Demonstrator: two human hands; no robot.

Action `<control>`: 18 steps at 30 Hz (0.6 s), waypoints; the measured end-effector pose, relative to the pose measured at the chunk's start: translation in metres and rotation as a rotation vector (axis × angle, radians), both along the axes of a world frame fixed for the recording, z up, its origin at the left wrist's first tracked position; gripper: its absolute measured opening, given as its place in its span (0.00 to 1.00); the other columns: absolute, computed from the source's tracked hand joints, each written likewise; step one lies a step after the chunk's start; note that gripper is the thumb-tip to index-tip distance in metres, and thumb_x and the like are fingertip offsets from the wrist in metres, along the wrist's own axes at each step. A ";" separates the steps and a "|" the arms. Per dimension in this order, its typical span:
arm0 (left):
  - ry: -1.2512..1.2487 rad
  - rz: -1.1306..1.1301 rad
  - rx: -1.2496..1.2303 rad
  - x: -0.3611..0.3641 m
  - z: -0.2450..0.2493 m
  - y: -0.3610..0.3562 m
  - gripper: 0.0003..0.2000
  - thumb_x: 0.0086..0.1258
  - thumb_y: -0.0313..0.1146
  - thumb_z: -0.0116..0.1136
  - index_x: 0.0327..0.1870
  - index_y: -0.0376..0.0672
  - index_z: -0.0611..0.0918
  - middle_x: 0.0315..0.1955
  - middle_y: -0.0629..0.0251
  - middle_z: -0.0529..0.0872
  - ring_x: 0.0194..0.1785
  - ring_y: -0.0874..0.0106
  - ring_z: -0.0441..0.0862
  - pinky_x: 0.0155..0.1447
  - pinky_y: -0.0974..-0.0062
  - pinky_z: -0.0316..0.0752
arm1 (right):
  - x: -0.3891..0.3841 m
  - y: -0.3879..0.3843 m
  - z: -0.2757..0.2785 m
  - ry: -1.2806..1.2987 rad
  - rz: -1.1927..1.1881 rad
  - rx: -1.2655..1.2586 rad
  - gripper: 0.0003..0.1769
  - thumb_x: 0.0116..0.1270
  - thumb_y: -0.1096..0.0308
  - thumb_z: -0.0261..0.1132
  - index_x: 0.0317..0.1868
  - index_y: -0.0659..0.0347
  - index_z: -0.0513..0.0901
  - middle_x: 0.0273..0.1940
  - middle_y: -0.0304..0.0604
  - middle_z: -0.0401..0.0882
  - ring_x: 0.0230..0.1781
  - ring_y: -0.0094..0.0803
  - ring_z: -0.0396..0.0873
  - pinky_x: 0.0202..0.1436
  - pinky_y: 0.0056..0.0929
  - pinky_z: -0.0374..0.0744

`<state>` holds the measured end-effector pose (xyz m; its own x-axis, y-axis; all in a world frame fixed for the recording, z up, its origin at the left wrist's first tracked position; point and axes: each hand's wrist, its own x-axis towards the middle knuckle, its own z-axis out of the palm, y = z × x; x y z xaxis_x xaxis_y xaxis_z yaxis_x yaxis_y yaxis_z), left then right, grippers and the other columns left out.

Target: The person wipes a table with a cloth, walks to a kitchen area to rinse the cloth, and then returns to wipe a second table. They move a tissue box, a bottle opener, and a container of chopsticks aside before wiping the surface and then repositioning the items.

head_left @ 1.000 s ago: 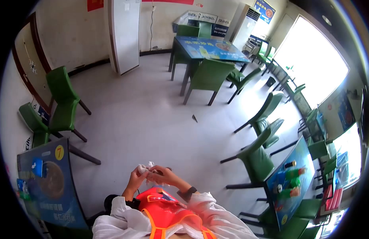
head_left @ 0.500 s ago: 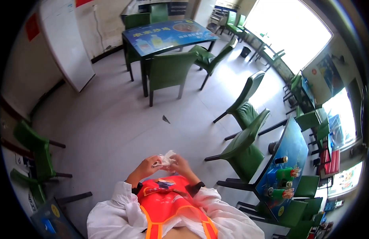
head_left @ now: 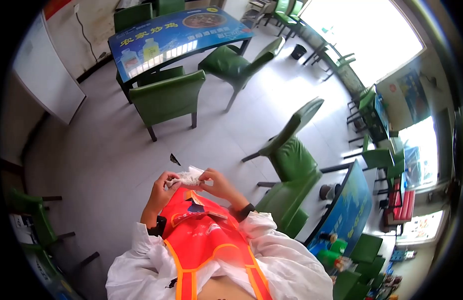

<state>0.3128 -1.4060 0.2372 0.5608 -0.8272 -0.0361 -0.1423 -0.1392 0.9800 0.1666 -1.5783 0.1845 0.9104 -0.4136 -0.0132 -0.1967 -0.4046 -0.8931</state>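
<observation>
In front of my waist, my left hand [head_left: 160,194] and my right hand [head_left: 218,185] grip opposite ends of a crumpled white cloth [head_left: 187,179]. It looks soft and bunched, with a smoother white flap standing up near my right fingers; whether it is fabric or paper is hard to tell. Both hands are closed at the fingertips. Just below them is the red apron [head_left: 204,240] with orange trim, and small dark and orange items [head_left: 194,206] poke out of its pocket.
A blue-topped table [head_left: 176,37] stands ahead with green chairs [head_left: 169,97] around it. More green chairs [head_left: 291,155] and another blue table [head_left: 349,205] are close on my right. A dark scrap [head_left: 175,159] lies on the grey floor. Far off is a black bin [head_left: 298,51].
My view has moved forward and turned right, so the tables and chairs shift left and nearer. The white cloth is now stretched wider between my hands, which are slightly farther apart.
</observation>
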 end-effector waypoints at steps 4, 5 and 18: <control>0.086 -0.012 -0.009 0.032 -0.012 -0.081 0.11 0.65 0.25 0.54 0.48 0.41 0.77 0.37 0.68 0.80 0.34 0.80 0.73 0.41 0.82 0.70 | 0.057 -0.081 -0.005 -0.066 0.276 -0.023 0.09 0.49 0.72 0.64 0.33 0.65 0.79 0.38 0.47 0.73 0.36 0.41 0.74 0.41 0.32 0.74; 0.093 -0.017 -0.050 0.042 -0.009 -0.107 0.11 0.65 0.24 0.53 0.48 0.41 0.77 0.38 0.67 0.80 0.35 0.80 0.73 0.41 0.82 0.70 | 0.075 -0.102 -0.007 -0.064 0.317 -0.007 0.10 0.48 0.72 0.64 0.33 0.65 0.78 0.39 0.47 0.72 0.36 0.41 0.74 0.41 0.31 0.74; 0.540 -0.335 -0.020 0.169 0.017 -0.463 0.06 0.64 0.25 0.56 0.35 0.40 0.70 0.21 0.69 0.74 0.22 0.83 0.71 0.27 0.84 0.67 | 0.170 -0.413 0.017 0.009 0.206 0.695 0.22 0.59 0.80 0.58 0.55 0.65 0.68 0.50 0.42 0.73 0.43 0.24 0.76 0.42 0.22 0.76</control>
